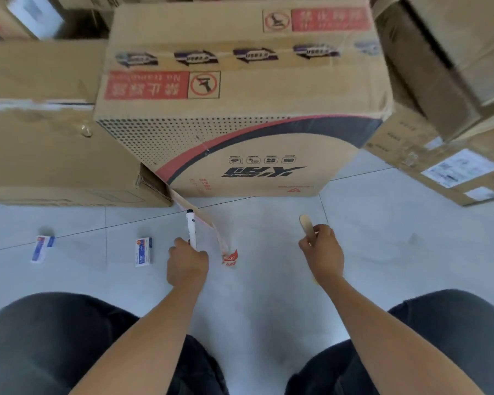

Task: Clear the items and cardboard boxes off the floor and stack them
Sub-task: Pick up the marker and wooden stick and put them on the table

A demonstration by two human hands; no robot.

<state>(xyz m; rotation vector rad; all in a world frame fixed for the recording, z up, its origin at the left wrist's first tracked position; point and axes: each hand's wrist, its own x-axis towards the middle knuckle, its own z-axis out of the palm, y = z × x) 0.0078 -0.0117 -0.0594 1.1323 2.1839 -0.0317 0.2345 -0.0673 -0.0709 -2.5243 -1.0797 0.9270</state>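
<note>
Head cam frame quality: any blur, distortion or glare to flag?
Head view: strong fisheye, floor seams and the big cardboard box edges bow; box print and the stacked boxes top right are blurred; left hand with the marker and right hand with the wooden stick are sharper; light flat, shadows faint, no hard glare.

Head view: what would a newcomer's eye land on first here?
The big cardboard box with red warning labels fills the middle, standing on the pale tiled floor. In front of it, the left hand grips a white marker pen and the right hand pinches a flat wooden stick. Two small blue-and-white packets lie on the floor to the left.
</note>
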